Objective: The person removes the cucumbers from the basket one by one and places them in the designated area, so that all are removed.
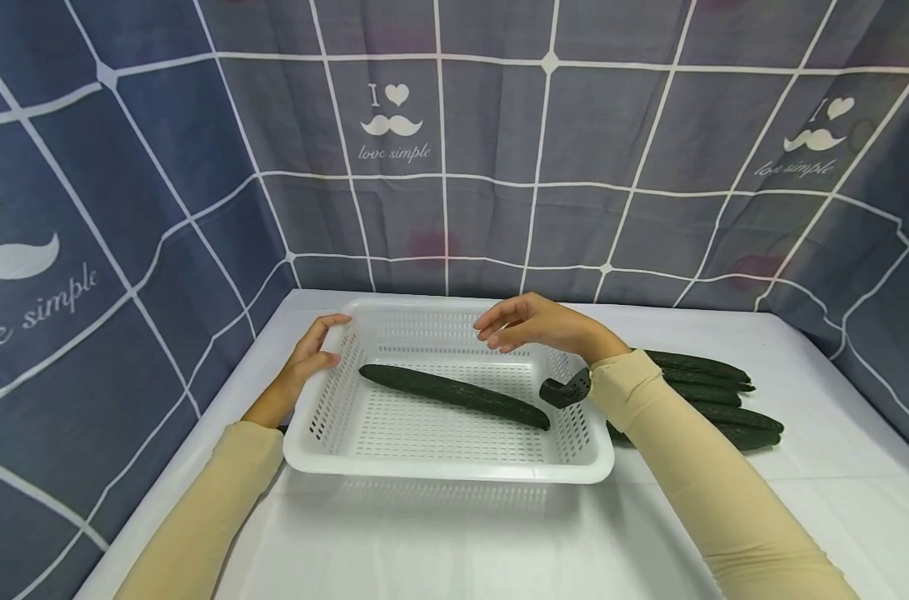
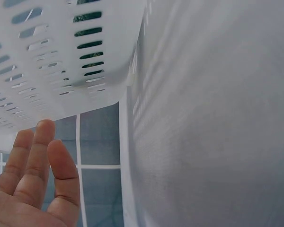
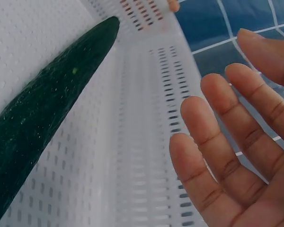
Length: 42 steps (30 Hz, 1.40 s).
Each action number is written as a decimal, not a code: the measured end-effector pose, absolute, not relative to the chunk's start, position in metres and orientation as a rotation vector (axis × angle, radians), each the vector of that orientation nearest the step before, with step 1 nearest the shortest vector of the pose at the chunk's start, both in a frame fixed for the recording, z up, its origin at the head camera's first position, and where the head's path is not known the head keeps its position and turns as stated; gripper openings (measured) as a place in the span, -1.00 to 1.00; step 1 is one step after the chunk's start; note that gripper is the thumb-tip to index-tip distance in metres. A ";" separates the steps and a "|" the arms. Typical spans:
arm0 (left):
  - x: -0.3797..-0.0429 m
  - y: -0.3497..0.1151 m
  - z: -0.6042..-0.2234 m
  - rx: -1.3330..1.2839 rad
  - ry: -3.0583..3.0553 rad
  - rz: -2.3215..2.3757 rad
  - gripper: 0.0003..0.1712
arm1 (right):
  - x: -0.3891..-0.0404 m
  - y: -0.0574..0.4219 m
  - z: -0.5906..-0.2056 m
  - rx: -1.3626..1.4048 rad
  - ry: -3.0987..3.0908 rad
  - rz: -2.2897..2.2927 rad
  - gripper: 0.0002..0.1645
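A white plastic basket (image 1: 454,472) with slotted walls holds one long dark green cucumber (image 1: 454,393), lying diagonally across its bottom. My left hand (image 1: 307,358) holds the basket at its left rim, thumb and index finger spread along the edge. In the left wrist view, other fingers of the left hand (image 2: 38,184) reach up to the outside of the slotted wall. My right hand (image 1: 544,325) hovers over the right back part of the basket, fingers loosely bent and nothing between them. The right wrist view shows that hand (image 3: 246,165) beside the cucumber (image 3: 57,99), apart from it.
Several more cucumbers (image 1: 731,417) lie on the white tabletop (image 1: 836,508) right of the basket, partly behind my right forearm. A black wrist camera mount (image 1: 566,390) juts from the right wrist over the basket. Grey-blue checked curtains (image 1: 491,217) hang behind and on both sides.
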<state>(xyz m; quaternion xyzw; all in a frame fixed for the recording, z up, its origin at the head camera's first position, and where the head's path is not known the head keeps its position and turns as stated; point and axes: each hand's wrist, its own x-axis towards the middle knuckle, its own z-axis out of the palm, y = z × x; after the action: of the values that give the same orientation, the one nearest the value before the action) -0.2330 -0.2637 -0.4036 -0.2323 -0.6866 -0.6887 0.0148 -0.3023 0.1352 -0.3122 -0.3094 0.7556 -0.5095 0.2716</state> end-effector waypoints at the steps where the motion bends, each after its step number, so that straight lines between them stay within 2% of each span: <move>1: -0.233 -0.264 -0.404 -0.721 -2.141 -2.144 -0.34 | -0.305 0.133 -0.314 -0.832 2.035 -1.357 -0.44; 26: -0.238 -0.263 -0.405 -0.747 -2.130 -2.167 -0.34 | -0.316 0.082 -0.333 -0.756 1.995 -1.045 -0.42; 33: -0.236 -0.264 -0.404 -0.719 -2.162 -2.152 -0.34 | -0.314 0.077 -0.346 -0.642 1.970 -0.924 -0.44; 42: -0.235 -0.265 -0.403 -0.727 -2.141 -2.156 -0.34 | -0.310 0.070 -0.354 -0.601 2.034 -0.806 -0.27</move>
<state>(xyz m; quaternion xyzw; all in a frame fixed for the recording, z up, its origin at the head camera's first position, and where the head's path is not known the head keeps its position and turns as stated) -0.2355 -0.2648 -0.4034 -0.2327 -0.6853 -0.6900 0.0089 -0.3097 0.0705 -0.3544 -0.2400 0.8125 -0.3218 0.4227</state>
